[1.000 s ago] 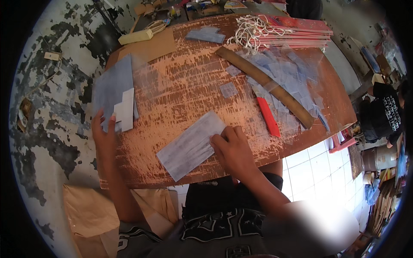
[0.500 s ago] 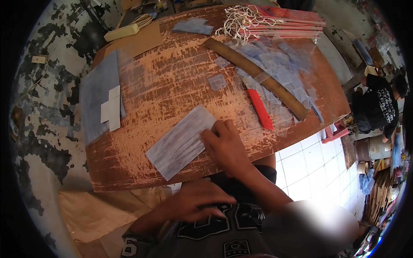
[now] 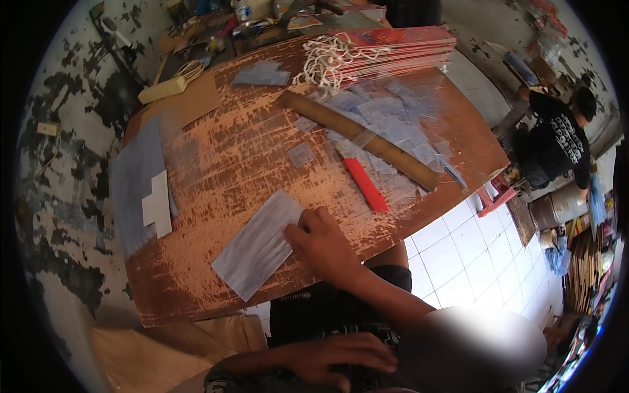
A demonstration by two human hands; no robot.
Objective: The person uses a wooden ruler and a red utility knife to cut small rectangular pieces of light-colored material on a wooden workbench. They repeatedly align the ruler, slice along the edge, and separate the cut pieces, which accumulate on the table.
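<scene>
A translucent grey plastic sheet, long and rectangular, lies slantwise near the table's front edge. My right hand has its fingers curled over the sheet's right edge, thumb and fingertips gripping it. Away from the table, my left hand hovers before my body with its fingers apart and nothing in it. A red-handled cutter lies to the right of the sheet. Beyond the cutter, a long brown ruler-like strip rests across a heap of small clear plastic pieces.
Larger grey sheets with white cards on top lie at the table's left. Red-edged flat bags with white cords are stacked at the back. A cream power strip sits at the back left. Another person is at the right.
My view has tilted, so the table's contents sit further left and mostly lower. My left hand has moved right and down, close to my body. The right hand stays at the sheet's edge.
</scene>
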